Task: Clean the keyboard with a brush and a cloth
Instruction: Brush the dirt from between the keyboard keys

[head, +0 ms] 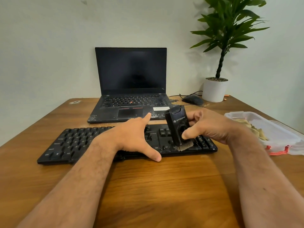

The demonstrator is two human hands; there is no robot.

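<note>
A black keyboard lies across the wooden table in front of me. My left hand rests flat on its middle, fingers spread, thumb at the front edge. My right hand grips a black brush with a tall block handle. Its pale bristles press on the keys near the keyboard's right end. A yellowish cloth lies in a clear plastic box at the right.
An open black laptop stands behind the keyboard. A wired mouse and a white potted plant sit at the back right. The clear plastic box with red clasps is near the right table edge.
</note>
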